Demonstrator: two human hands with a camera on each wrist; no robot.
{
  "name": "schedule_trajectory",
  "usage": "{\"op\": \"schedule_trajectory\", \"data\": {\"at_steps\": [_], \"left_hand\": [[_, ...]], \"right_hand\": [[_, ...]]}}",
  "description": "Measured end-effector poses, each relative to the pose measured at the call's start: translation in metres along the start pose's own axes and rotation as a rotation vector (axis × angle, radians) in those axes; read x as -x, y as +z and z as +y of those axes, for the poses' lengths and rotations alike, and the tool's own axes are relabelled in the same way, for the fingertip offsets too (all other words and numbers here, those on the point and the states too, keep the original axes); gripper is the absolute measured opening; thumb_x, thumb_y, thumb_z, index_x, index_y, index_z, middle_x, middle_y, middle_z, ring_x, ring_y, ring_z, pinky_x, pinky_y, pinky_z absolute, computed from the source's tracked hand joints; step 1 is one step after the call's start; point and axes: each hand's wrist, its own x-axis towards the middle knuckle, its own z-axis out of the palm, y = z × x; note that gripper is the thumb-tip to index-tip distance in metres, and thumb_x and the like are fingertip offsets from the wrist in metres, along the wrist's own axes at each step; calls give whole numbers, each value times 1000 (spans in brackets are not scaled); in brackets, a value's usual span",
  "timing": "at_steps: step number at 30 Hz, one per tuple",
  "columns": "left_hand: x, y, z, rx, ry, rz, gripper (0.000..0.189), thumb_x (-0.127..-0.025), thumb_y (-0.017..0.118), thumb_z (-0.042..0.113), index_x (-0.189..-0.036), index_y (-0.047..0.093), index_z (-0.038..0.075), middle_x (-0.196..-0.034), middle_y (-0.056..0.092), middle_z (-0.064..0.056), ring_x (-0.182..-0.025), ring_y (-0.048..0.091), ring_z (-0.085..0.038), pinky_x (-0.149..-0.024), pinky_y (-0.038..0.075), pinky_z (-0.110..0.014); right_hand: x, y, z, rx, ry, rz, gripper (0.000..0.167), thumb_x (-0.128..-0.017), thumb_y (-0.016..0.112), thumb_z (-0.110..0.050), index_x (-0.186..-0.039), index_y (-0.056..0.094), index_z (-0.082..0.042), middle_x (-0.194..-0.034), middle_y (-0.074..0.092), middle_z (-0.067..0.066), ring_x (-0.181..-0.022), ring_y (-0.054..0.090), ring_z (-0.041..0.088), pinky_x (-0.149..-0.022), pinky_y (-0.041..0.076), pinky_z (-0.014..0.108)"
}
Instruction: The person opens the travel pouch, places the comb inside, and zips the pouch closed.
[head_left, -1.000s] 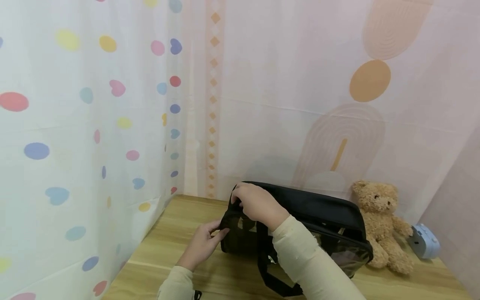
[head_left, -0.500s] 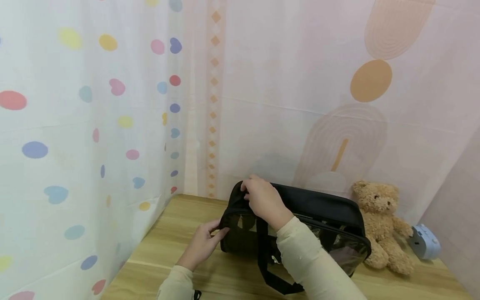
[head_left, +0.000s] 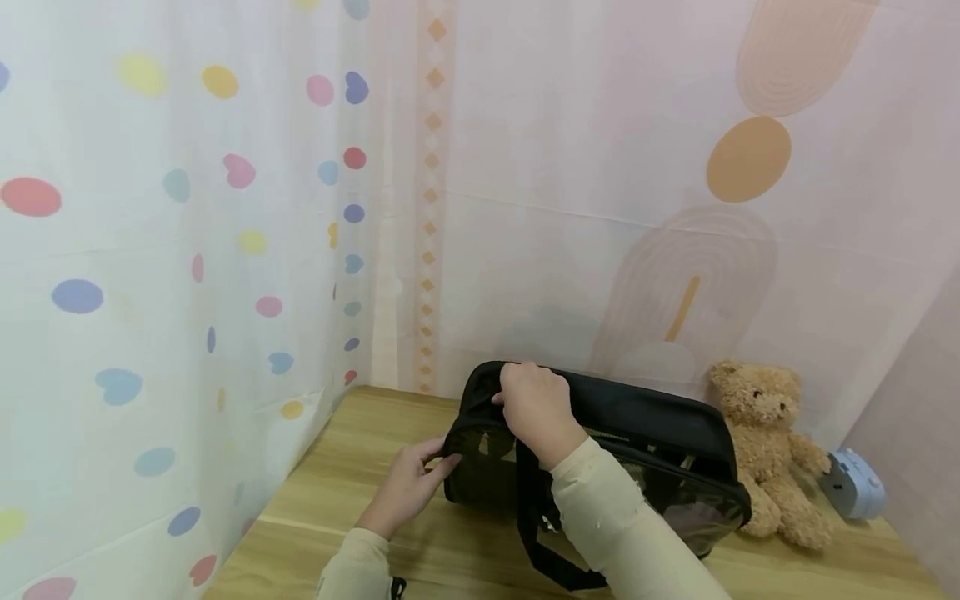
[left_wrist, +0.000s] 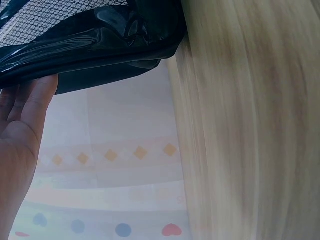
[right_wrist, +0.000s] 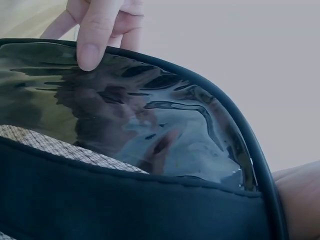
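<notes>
A black bag (head_left: 645, 417) with see-through plastic panels lies on the wooden table, its top partly gaping. At its left end my left hand (head_left: 408, 483) pinches the edge; in the right wrist view the thumb (right_wrist: 94, 37) lies on the plastic, with other fingers behind the rim. My right hand (head_left: 536, 408) has its fingers bent over the top opening near the left end. Its fingertips are hidden, so any small part between them cannot be seen. Mesh (left_wrist: 55, 17) shows through the plastic in the left wrist view. A black strap handle (head_left: 555, 567) hangs at the front.
To the right of the bag sits a brown teddy bear (head_left: 761, 450), close against its end. Beyond it stands a light blue object (head_left: 855, 483) with rounded edges. Patterned curtains (head_left: 525, 208) border the wooden table (head_left: 315, 508) at the back and left.
My right hand has moved to the right along the bag's top opening. The left hand stays at the bag's left end, and the bag has hardly shifted.
</notes>
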Motion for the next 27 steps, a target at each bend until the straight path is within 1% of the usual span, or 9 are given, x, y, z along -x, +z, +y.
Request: {"op": "schedule_trajectory", "data": {"at_steps": [2, 5, 8, 10, 15, 18, 21, 24, 27], "left_hand": [[-1, 1, 1, 1, 1, -6, 22, -100, 67, 21, -120, 75, 18, -123, 71, -6, -119, 64, -30, -92, 55, -50], [-2, 1, 1, 3, 0, -9, 22, -100, 67, 21, -121, 75, 18, -123, 71, -7, -120, 63, -31, -93, 55, -50], [-3, 1, 1, 6, -3, -7, 23, -100, 67, 21, -121, 75, 17, -124, 71, -7, -121, 63, -32, -92, 56, -48], [-2, 1, 0, 6, -6, -8, 23, -100, 67, 21, -122, 74, 17, -125, 71, -7, -122, 62, -31, -92, 56, -47], [-1, -1, -1, 7, -13, -4, 24, -100, 67, 24, -123, 74, 18, -126, 70, -6, -122, 62, -31, -91, 56, -45], [0, -2, 0, 5, -10, 2, 24, -100, 67, 24, -122, 74, 17, -126, 70, -7, -122, 63, -32, -91, 57, -45], [0, -1, 1, 8, -12, 2, 23, -100, 67, 23, -121, 75, 16, -126, 70, -8, -122, 63, -32, -91, 56, -45], [0, 0, 3, 14, -23, 1, 24, -100, 67, 23, -123, 74, 17, -127, 70, -7, -123, 62, -31, -92, 56, -45], [-1, 0, 3, 17, -27, -3, 26, -100, 67, 22, -125, 74, 16, -128, 69, -8, -123, 62, -31, -92, 56, -44]], "right_hand": [[0, 0, 2, -8, 30, -25, 28, -96, 72, -31, -78, 68, -11, -59, 54, 3, -51, 55, 20, -48, 46, 31], [1, 1, 9, -130, 56, -60, 29, -97, 70, -33, -81, 62, -11, -62, 52, 2, -53, 54, 19, -51, 47, 32], [3, 1, 17, -319, 56, -64, 23, -97, 70, -26, -84, 58, -12, -70, 54, 0, -57, 54, 16, -54, 45, 31], [3, 0, 22, -432, 41, -62, 18, -97, 69, -21, -86, 60, -11, -74, 57, 0, -60, 54, 16, -56, 45, 31], [1, 1, 30, -620, -8, -64, 5, -101, 64, -9, -96, 66, -7, -84, 62, 1, -70, 57, 15, -65, 49, 32], [-1, 4, 34, -730, 10, -97, 7, -102, 60, -3, -102, 67, -4, -89, 64, 4, -73, 59, 15, -66, 50, 32], [-2, 4, 36, -833, 53, -131, 14, -103, 56, 0, -104, 69, -3, -92, 65, 7, -74, 61, 17, -64, 49, 31], [-1, 1, 39, -880, 73, -140, 17, -102, 53, 2, -104, 70, -1, -96, 65, 9, -74, 60, 19, -62, 47, 31], [-1, -1, 41, -834, 66, -123, 16, -100, 53, 1, -102, 68, -2, -97, 64, 8, -76, 57, 20, -66, 47, 33]]}}
